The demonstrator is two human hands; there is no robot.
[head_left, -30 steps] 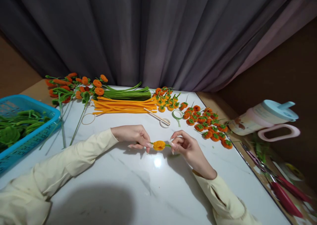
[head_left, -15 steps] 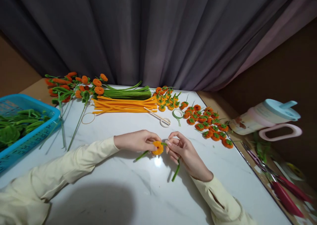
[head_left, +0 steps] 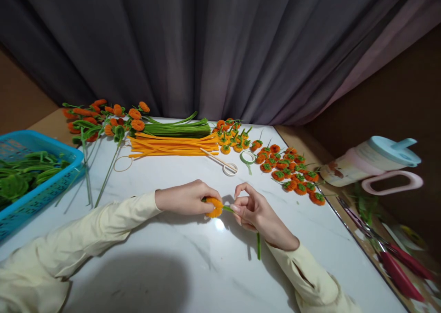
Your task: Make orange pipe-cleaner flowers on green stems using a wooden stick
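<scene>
Between the fingers of my left hand [head_left: 189, 198] is a small orange-yellow pumpkin-shaped ring [head_left: 215, 208] of fuzzy chenille stem. A green chenille stem [head_left: 227, 208] runs from its right side to my right hand [head_left: 257, 216], pinched between thumb and finger. Another green length hangs below the right palm; whether it is the same stem, I cannot tell. Both hands are just above the white marbled table [head_left: 200, 262]. Beyond them lie a bundle of orange chenille stems [head_left: 172, 146] and a bundle of green chenille stems [head_left: 179, 129].
Finished orange pumpkins [head_left: 292, 170] cluster at the right. Orange ones on long stems [head_left: 136, 115] lie back left, beside a blue basket [head_left: 72, 156] of green leaves. Two tape rolls [head_left: 230, 169] and a stick are mid-table. A tumbler [head_left: 358, 161] and red-handled pliers [head_left: 399, 276] are at the right.
My left hand and the orange ring have shifted slightly left. My right hand has drawn a little right, so more green stem shows between the hands.
</scene>
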